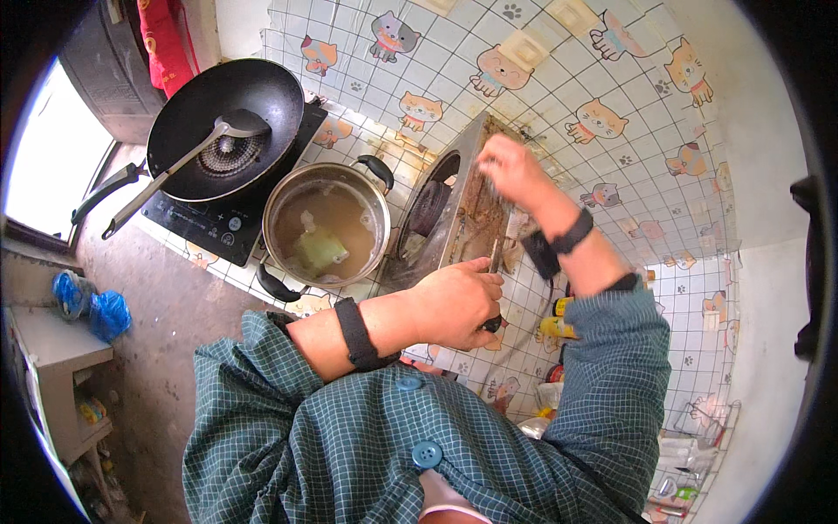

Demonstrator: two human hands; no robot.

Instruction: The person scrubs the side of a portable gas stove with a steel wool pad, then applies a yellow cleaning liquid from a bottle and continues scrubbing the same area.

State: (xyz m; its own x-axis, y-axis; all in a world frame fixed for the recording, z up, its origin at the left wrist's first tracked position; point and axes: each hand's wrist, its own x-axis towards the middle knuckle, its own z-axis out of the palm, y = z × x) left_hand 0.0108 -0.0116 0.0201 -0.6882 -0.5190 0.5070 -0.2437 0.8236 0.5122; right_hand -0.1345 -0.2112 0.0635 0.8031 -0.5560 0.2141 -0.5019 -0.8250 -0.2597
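A grimy gas stove [429, 223] is tilted up on its side by the wall, its round burner opening facing the pot and its rusty, greasy underside [474, 216] facing right. My left hand [458, 304] grips the stove's near end, with a black knob partly showing beside the fingers. At the far end, my right hand [514, 170] is against or just over the underside; its fingers are curled and blurred, and whether they hold anything is unclear. Left of the stove stands a two-handled steel pot [327, 226] of cloudy liquid with a pale green thing in it.
A black wok [226, 131] with a metal ladle [196, 150] sits on an induction cooker [226, 229] at the left. Yellow bottles [556, 326] and a black object [542, 255] lie right of the stove. Cat-patterned sheeting covers the wall. Blue bags [108, 314] are at far left.
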